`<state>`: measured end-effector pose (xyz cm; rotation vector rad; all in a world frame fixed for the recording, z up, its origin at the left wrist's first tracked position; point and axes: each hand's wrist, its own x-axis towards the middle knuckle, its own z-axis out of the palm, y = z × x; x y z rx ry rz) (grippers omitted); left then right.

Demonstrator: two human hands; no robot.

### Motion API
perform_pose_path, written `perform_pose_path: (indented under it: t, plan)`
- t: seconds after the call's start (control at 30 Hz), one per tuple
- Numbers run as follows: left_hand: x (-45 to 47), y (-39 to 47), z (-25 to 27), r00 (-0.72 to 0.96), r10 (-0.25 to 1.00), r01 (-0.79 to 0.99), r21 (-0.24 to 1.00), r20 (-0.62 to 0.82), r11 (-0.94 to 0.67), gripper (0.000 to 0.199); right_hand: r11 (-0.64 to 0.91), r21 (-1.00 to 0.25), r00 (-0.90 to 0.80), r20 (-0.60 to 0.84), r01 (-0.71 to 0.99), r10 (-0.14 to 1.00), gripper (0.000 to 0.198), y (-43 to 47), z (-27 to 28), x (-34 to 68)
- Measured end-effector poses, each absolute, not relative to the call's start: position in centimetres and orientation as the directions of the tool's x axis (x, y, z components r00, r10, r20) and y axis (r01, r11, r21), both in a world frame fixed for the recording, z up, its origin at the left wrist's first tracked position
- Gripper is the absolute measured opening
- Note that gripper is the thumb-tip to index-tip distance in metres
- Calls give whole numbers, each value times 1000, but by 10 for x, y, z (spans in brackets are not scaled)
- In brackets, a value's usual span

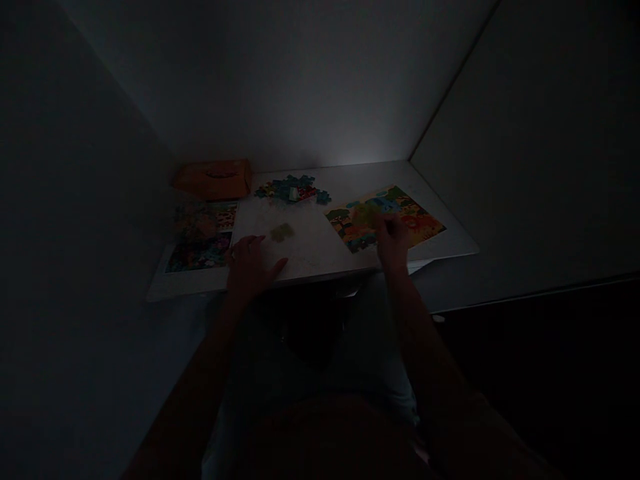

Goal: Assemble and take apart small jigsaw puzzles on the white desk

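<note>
Table (310, 243): right hand (393, 243) over puzzle (413, 223); box (210, 183) marking (223, 175) illegible.

Whole scene is sitting very dim; faint glow is lighting far wall (370, 127) toward right; floor (575, 373) at right is showing near-black; right hand (393, 241) is showing blur; near forearms (425, 340) are lacking detail.

One left hand (246, 265) and one right hand (393, 243). One table (311, 248), one orange packet (213, 180) at left, two printed panels (197, 253) below it, one picture puzzle (423, 228) at right. Two blurred yellow-green patches (282, 233), one mid-frame, one at the right hand. One heap of jigsaw pieces (283, 190) above centre, too dim to count.
</note>
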<state>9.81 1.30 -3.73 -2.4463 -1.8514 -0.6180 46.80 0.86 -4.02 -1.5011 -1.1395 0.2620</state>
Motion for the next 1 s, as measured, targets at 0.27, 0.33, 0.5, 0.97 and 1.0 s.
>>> perform_pose_path:
  t: [0.27,0.33,0.5,0.97,1.0]
  plan:
    - [99,12,-34,222,927,932,213,301,-292,78,129,-796,151,267,592,952,64,30,-40,428]
    - [99,13,-36,222,925,930,217,308,-296,80,191,-704,122,369,684,921,60,11,-47,450]
    - [98,15,-43,221,920,931,212,325,-298,82,171,-378,7,426,910,905,48,-41,-68,485]
    - [116,-8,-36,241,868,863,313,434,-396,54,91,-261,57,512,961,857,63,-72,-78,528]
    - [129,-14,-35,313,850,820,331,423,-467,47,90,-249,54,517,964,854,64,-76,-80,541]
